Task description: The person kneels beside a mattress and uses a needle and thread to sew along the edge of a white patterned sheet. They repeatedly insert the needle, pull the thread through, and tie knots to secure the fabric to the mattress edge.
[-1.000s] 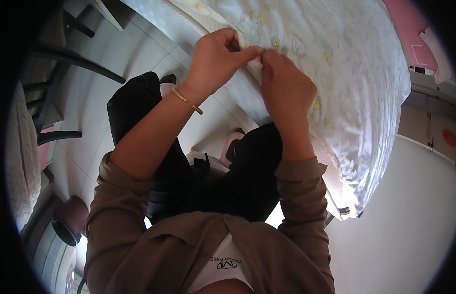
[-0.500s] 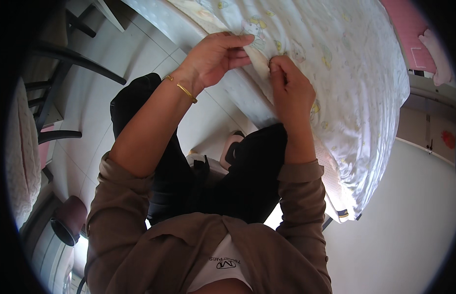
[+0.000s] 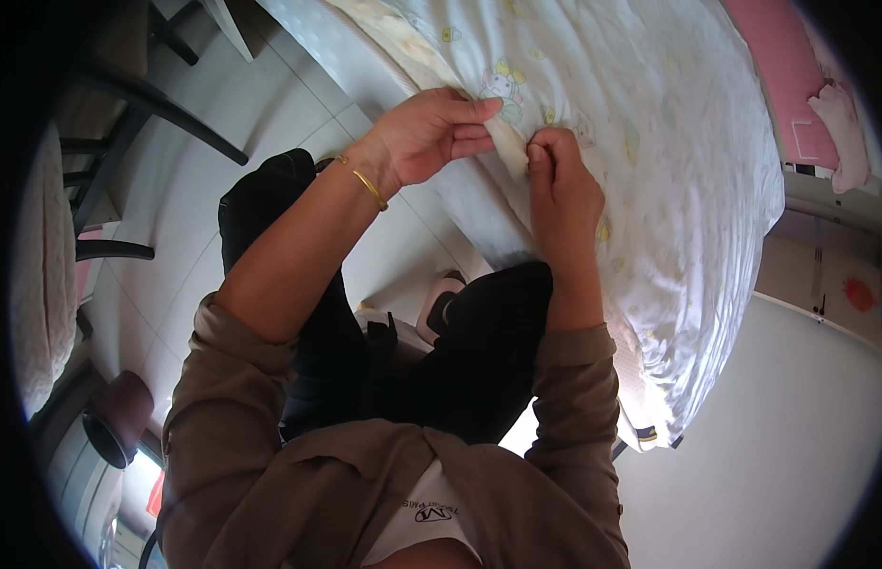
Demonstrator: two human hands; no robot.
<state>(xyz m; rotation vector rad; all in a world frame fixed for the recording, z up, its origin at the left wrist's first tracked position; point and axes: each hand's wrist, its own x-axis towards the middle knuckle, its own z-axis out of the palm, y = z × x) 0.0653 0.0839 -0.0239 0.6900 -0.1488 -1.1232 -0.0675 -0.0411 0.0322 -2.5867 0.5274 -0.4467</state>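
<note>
A white quilt (image 3: 669,190) with small yellow and green cartoon prints lies wrinkled over the bed. My left hand (image 3: 433,137), with a gold bracelet at the wrist, pinches the quilt's edge between thumb and fingers, the palm turned partly up. Close beside it, my right hand (image 3: 566,185) is closed in a pinch on the same edge. A short cream fold of the edge stretches between the two hands. Under it shows the pale side of the mattress (image 3: 493,223). The fingertips of my right hand are partly hidden by the hand itself.
Dark chair legs (image 3: 175,109) stand on the tiled floor at the left. A dark brown bin (image 3: 123,408) is at the lower left, below a pale quilted cloth (image 3: 45,284). Beyond the bed lie a pink cover (image 3: 763,71) and a light cabinet (image 3: 801,270). My knees are against the bed's side.
Both hands keep their pinch on the quilt's edge. The whole view has shifted slightly, so the hands and bed edge appear a little lower; the grip looks nearly the same.
</note>
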